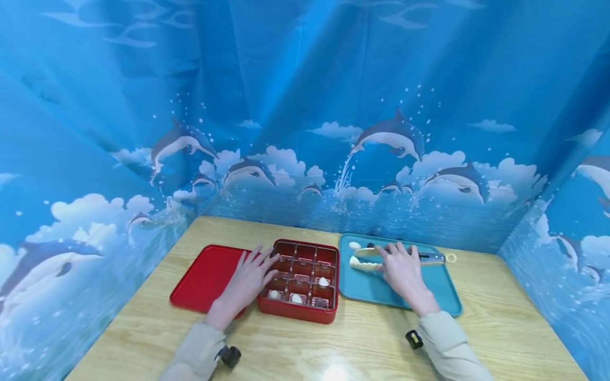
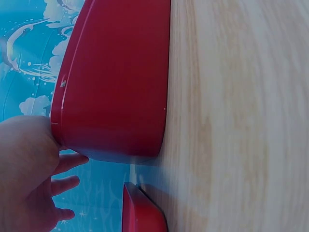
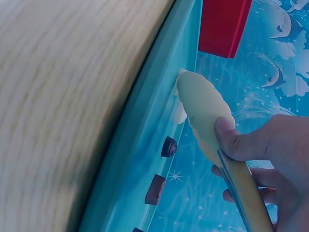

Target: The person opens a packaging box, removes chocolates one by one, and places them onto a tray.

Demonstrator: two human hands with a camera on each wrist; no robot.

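Note:
My left hand [image 1: 250, 280] rests at the left rim of a red compartment box [image 1: 297, 314], its fingers spread and fairly straight. In the left wrist view the thumb side touches the box's upper edge. With thumb and fingers my right hand [image 1: 402, 269] grips a pair of tongs [image 3: 207, 101] with cream scalloped tips and a metal handle, low over a blue tray [image 1: 381, 296]. By the lower tip is a white chocolate [image 1: 353, 261]. A second white chocolate [image 1: 355, 245] and a dark round one [image 3: 169, 147] lie along the tray's far side.
Front compartments of the box hold several pieces, among them a white chocolate [image 1: 297, 299] and a dark one [image 1: 320, 302]. A red lid [image 1: 205, 278] lies left of the box, partly under my left forearm. A dolphin-print curtain [image 1: 305, 132] closes off the table's back.

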